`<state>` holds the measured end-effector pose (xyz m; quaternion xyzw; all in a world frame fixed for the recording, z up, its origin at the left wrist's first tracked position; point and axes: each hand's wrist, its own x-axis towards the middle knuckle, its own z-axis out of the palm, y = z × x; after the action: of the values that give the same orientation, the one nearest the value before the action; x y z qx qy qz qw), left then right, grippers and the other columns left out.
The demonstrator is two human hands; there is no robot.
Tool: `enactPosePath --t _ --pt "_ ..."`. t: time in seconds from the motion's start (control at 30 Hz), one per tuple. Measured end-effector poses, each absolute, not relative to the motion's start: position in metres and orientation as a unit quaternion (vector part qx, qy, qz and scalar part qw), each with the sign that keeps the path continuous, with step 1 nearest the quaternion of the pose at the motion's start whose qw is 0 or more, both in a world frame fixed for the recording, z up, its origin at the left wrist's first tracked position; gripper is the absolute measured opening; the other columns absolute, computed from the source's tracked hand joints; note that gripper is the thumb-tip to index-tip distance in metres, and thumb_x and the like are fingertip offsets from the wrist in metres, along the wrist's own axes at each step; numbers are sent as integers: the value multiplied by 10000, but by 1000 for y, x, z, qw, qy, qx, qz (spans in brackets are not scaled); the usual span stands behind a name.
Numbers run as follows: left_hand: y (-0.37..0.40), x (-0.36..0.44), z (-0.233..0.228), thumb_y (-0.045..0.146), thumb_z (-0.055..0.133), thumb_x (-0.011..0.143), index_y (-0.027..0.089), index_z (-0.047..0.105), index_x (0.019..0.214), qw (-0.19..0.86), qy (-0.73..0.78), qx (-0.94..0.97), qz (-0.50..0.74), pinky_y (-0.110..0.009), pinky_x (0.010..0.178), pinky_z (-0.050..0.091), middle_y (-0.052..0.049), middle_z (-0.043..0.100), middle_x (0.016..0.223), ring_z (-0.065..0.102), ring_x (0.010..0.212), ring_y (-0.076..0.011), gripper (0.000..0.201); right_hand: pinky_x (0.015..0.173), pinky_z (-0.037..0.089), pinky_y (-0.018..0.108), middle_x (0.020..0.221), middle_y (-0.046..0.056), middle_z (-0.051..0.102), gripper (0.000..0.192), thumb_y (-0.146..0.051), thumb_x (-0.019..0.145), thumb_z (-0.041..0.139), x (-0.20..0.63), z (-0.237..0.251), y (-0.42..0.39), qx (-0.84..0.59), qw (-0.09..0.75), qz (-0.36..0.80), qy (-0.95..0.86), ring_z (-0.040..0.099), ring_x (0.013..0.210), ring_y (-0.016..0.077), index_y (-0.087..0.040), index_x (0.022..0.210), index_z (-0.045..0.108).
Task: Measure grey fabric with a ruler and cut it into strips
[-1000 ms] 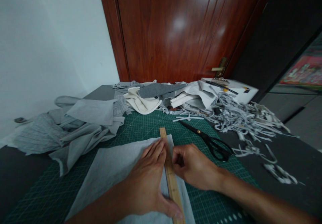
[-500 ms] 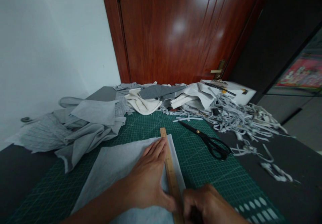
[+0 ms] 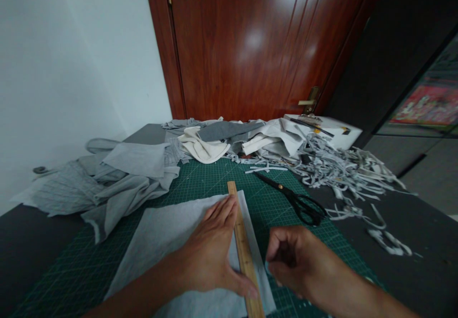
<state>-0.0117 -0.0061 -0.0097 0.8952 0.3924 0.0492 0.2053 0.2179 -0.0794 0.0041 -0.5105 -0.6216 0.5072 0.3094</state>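
My left hand (image 3: 211, 256) lies flat over a light grey piece of cloth (image 3: 161, 232), fingers stretched forward. Its fingertips and thumb press on a wooden ruler (image 3: 243, 249), which runs lengthwise near the cloth's right edge. A narrow strip of cloth shows to the right of the ruler. My right hand (image 3: 291, 256) is closed in a loose fist just right of that edge, above the green cutting mat (image 3: 200, 177). A small pale-blue bit shows at its fingers; what it holds is mostly hidden. Black scissors (image 3: 293, 198) lie on the mat beyond that hand.
Grey fabric pieces (image 3: 132, 179) lie heaped at the left. More cloth (image 3: 229, 134) is piled along the back. At the right is a tangle of cut strips (image 3: 332, 165), with a white box (image 3: 343, 134) behind it. A wooden door (image 3: 243, 46) stands beyond the table.
My right hand has moved away from me and to the right, off the ruler's near end, uncovering the cloth's edge there. My left hand and the ruler stay in place.
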Motion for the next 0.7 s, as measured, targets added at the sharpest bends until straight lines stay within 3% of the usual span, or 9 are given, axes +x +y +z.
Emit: enactPosePath --t 0.23,0.47,0.7 --pt "-6 -11 -12 875 798 552 93 154 1707 215 390 893 67 -580 1322 149 -246 81 1770 82 1630 -451 1536 503 331 228 646 -59 545 102 -126 750 621 206 -17 -59 -480 324 468 -668 460 566 112 -215 738 574" --pt "-5 -13 -12 874 779 579 98 149 1708 207 383 898 66 -592 1320 157 -232 57 1771 87 1631 -439 1509 501 362 215 604 -64 570 170 -54 741 614 202 -10 -22 -523 314 336 -718 520 547 119 -214 694 584" --pt "-5 -12 -13 841 806 577 111 134 1712 212 377 898 81 -587 1323 140 -231 47 1773 75 1635 -433 1508 533 367 223 616 -52 612 218 10 731 635 195 -6 12 -545 309 277 -729 555 575 128 -202 681 614"
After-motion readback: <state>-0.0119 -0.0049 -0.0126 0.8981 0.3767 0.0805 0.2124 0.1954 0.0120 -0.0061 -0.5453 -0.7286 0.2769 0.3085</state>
